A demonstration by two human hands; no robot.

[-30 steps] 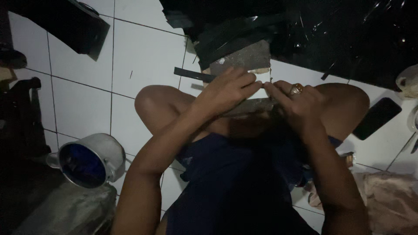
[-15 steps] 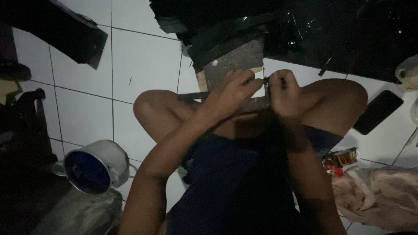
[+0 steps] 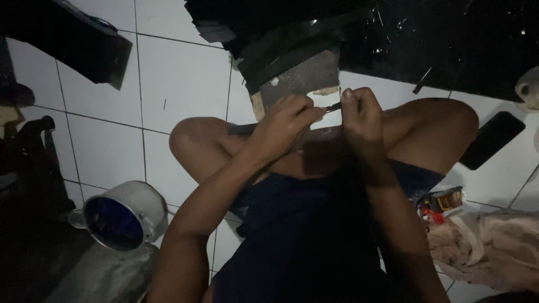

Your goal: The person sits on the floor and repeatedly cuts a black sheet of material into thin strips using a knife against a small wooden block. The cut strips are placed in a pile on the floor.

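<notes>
Seemingly cross-legged on the white tiled floor [image 3: 185,84], the person pinches a thin dark strip [image 3: 333,106] at upper centre of the frame, left hand [image 3: 289,120] and right hand [image 3: 362,112] both closed on it. Keeping it taut above the grey board [image 3: 303,78] seems wise. A metal pot [image 3: 120,216] lies lower left.

Dark navy shorts [image 3: 314,224] fill lower centre of frame, fabric loose and creased. Arms bare, no sleeves visible. Legs bare from the knee, mid-frame. Left hand [image 3: 286,120] and right hand [image 3: 362,112] ungloved; light too dim for rings.
</notes>
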